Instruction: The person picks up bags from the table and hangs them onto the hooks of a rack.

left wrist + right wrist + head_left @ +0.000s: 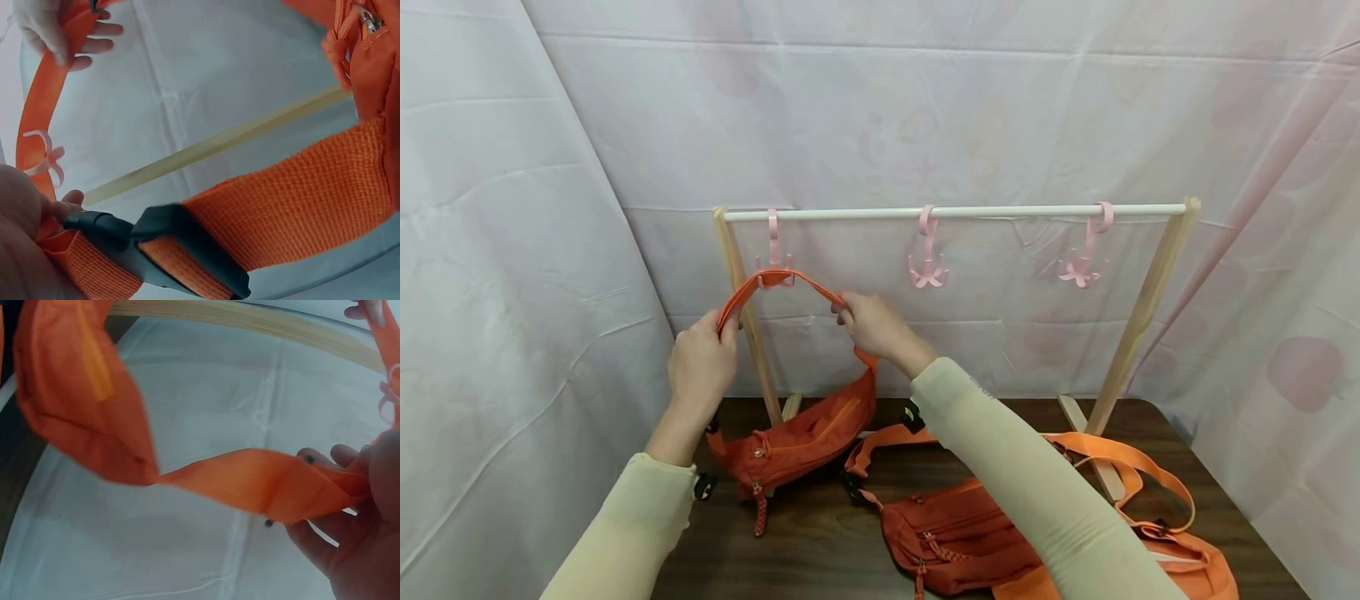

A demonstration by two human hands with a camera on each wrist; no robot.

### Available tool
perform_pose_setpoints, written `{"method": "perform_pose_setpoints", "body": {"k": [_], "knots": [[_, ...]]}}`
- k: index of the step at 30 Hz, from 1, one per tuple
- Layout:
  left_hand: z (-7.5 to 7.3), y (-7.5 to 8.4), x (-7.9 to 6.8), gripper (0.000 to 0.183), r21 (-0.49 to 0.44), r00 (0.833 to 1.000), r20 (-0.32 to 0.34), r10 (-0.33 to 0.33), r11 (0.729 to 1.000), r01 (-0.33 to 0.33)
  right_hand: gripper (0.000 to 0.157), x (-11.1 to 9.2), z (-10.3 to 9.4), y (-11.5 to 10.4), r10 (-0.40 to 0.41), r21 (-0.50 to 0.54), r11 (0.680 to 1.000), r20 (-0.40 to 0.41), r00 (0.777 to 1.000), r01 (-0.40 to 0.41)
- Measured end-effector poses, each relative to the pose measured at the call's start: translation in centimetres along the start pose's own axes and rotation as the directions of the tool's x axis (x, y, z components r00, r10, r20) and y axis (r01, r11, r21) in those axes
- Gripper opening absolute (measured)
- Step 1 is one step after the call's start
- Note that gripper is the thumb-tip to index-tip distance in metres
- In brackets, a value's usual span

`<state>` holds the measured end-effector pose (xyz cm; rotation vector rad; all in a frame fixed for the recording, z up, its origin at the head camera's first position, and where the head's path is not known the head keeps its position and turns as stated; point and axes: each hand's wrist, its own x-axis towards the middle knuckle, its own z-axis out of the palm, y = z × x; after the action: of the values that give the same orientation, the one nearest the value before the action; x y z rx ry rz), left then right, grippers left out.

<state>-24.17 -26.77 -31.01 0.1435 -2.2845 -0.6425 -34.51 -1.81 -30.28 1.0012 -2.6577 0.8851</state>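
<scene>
Bag (812, 437) — slung by its strap (775, 277) over the left of the table (812, 550).
Left hand (702, 362), right hand (882, 327): each grips the strap, its crest at the left hook (773, 235) — seated or not, we cannot tell. Uneven release could, we judge, let the bag's weight drag it off. Surface: dark wood, two more bags (958, 546). Beyond: white rail (1015, 212), pale curtain (1000, 125).
</scene>
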Motion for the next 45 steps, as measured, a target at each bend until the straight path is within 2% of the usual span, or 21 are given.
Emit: {"method": "perform_pose_setpoints", "body": {"k": [8,14,19,26,33,41,45], "knots": [[0.6,-1.5,-2.0,0.035,-0.03,1.0,0.005,-0.006,1.0,0.006,0.028,-0.7,2.1,1.3,0.037,-0.058,0.998,0.054,0.998,-0.034],[1.1,-2.2,-3.4,0.032,-0.048,1.0,-0.005,-0.014,0.999,0.014,0.032,-1.2,3.2,1.7,0.007,-0.073,0.997,0.1,0.995,0.0],[1.6,-2.9,-4.4,0.027,-0.078,1.0,-0.028,-0.014,0.997,0.012,0.048,-1.7,3.8,1.8,-0.029,-0.093,0.995,0.117,0.993,0.04],[2.0,-3.8,-5.7,0.033,-0.092,0.998,-0.067,0.0,0.996,-0.007,0.08,-3.0,4.3,2.4,0.014,-0.125,0.992,0.14,0.99,0.004],[2.1,-3.8,-6.6,0.047,-0.108,0.997,-0.078,-0.005,0.994,-0.003,0.084,-4.5,4.5,3.4,0.034,-0.131,0.991,0.172,0.985,-0.011],[2.5,-4.1,-7.4,0.056,-0.122,0.998,-0.068,0.002,0.993,-0.01,0.088,-6.8,3.9,4.4,0.047,-0.071,0.997,0.155,0.987,-0.037],[2.7,-4.3,-7.7,0.059,-0.125,0.996,-0.085,0.017,0.992,-0.027,0.086,-8.0,3.5,4.8,0.051,-0.063,0.997,0.141,0.989,-0.043]]}}
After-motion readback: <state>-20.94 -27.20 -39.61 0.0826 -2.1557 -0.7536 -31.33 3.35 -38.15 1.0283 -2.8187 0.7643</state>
